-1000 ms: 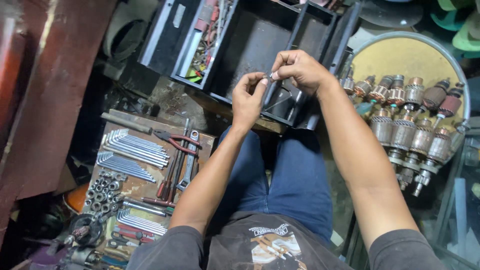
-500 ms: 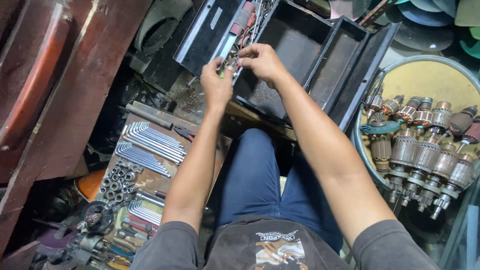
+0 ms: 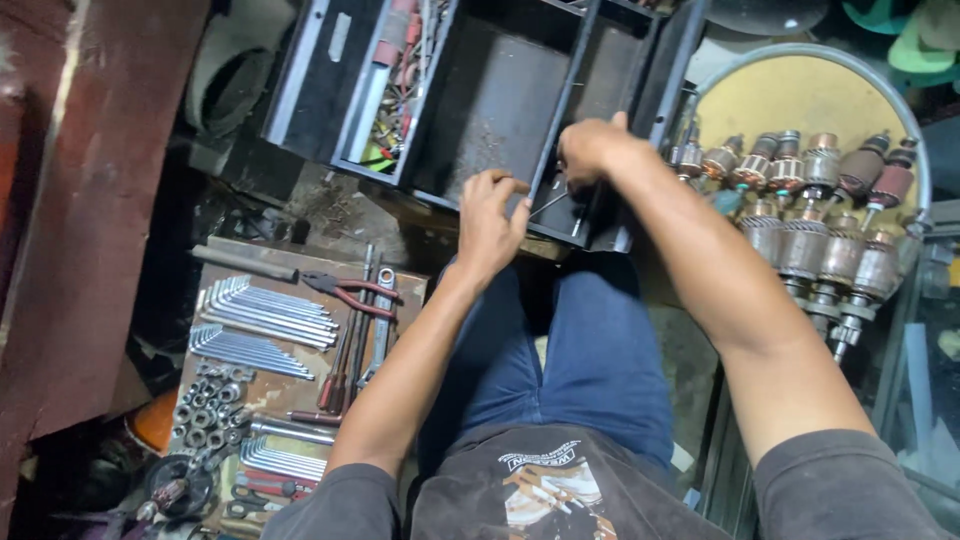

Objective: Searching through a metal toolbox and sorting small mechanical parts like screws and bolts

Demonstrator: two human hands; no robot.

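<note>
My left hand hovers over the front edge of an open black metal toolbox, fingers curled, its tips at the end of a thin metal rod that slants into a narrow compartment. My right hand is curled knuckles-up over the same compartment, beside a divider wall. Its fingertips are hidden, so what it holds is unclear. Both forearms reach forward over my blue-trousered knees.
The toolbox's left tray holds red-handled tools and small parts. A round tub on the right carries several motor armatures. A board at lower left holds hex keys, red-handled pliers, a wrench and sockets.
Both hands, earlier pinching a small metal piece together in front of the toolbox, have come apart. The right hand went to the narrow right compartment. The camera view shifted.
</note>
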